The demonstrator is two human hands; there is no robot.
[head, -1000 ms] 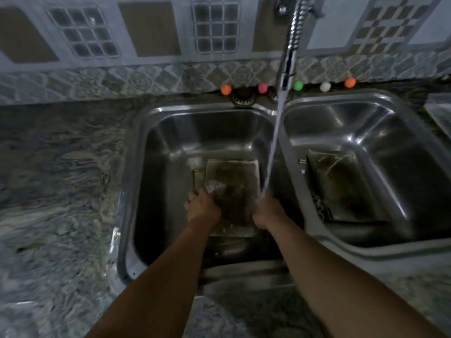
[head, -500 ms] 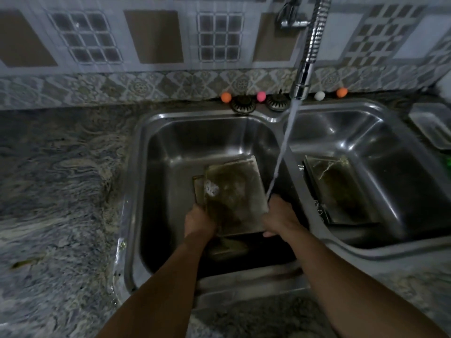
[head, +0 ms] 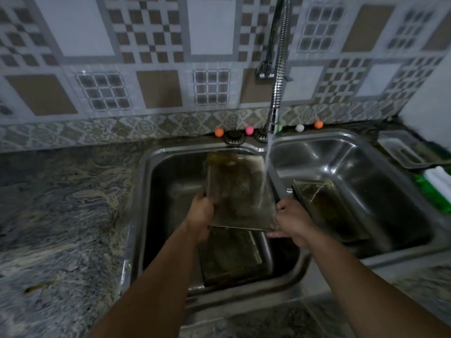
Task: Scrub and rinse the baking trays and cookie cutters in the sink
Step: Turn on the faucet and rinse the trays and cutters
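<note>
A dirty rectangular baking tray (head: 238, 191) is lifted and tilted above the left sink basin (head: 168, 215). My left hand (head: 200, 215) grips its near left corner and my right hand (head: 291, 220) grips its near right corner. Water runs from the faucet (head: 277, 98) onto the tray's right side. A second tray (head: 229, 254) lies on the bottom of the left basin under the held one. A third dirty tray (head: 327, 208) sits in the right basin (head: 366, 172). No cookie cutters can be made out.
Small coloured balls (head: 249, 130) line the sink's back rim beside two round metal strainers (head: 234, 137). A clear container (head: 400, 152) and a green-and-white item (head: 434, 184) sit at the right. Granite counter (head: 61, 215) spreads to the left.
Both hands have raised the tray out of the left basin and tilted it up under the water stream; the tray beneath it is now uncovered.
</note>
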